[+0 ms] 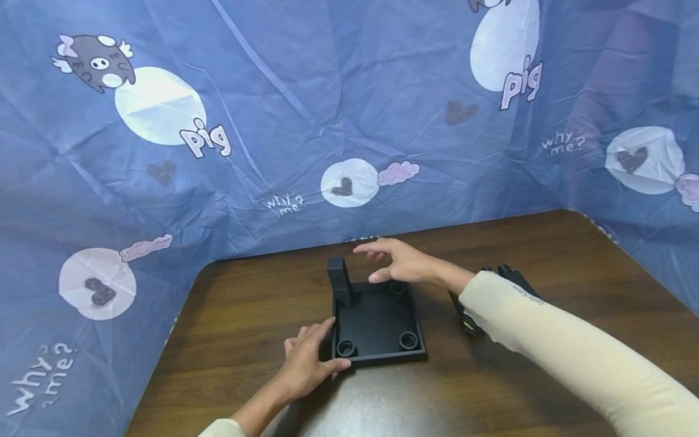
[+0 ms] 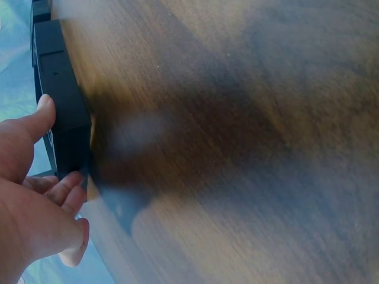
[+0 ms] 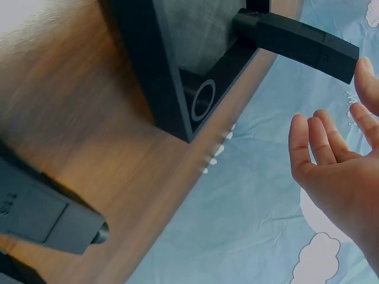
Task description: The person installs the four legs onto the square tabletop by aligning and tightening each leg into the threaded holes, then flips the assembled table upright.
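Note:
A shallow black square tray (image 1: 377,321) with raised rims lies on the table, with round sockets at three of its corners. From its far left corner rises a black post (image 1: 340,280). My left hand (image 1: 307,363) grips the near left corner, thumb at the front edge and fingers along the left side; the left wrist view shows the thumb on the tray's wall (image 2: 62,89). Above the tray's far edge, my right hand (image 1: 403,261) hovers with fingers loosely extended and nothing held. In the right wrist view its thumb is right by the post's top end (image 3: 340,56).
To the right, partly behind the right sleeve (image 1: 546,340), lie more black parts (image 1: 519,280); the right wrist view shows one as a boxy black piece (image 3: 50,204). A blue printed cloth (image 1: 295,121) hangs behind and beside the brown wooden table (image 1: 246,303).

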Demonstrator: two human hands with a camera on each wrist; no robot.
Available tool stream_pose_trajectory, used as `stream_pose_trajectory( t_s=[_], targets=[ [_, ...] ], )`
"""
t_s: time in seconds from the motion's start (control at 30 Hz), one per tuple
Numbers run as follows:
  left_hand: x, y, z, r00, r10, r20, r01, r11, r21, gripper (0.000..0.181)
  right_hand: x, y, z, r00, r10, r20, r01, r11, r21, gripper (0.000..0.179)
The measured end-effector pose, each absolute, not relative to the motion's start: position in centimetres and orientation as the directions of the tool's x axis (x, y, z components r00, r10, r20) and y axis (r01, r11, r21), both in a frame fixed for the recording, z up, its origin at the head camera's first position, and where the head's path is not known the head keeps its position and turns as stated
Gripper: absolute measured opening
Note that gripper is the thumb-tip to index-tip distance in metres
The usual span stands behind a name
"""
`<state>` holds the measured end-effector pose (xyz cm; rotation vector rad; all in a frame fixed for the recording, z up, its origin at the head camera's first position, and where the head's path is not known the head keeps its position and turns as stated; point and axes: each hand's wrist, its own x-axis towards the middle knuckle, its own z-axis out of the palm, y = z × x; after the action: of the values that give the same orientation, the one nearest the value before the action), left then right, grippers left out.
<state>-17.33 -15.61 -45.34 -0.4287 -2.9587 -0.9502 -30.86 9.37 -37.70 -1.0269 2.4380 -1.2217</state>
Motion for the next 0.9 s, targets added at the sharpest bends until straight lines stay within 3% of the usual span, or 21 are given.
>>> stream_pose_trajectory(
  t_s=[0.9],
  targets=[
    [-17.4, -15.6, -45.8, -0.965, 0.251, 0.078, 0.248, 0.774, 0.583, 0.082, -26.7, 18.7, -38.8, -0.784, -0.606, 0.138, -0.475, 0.441, -0.762, 0.056]
  ],
)
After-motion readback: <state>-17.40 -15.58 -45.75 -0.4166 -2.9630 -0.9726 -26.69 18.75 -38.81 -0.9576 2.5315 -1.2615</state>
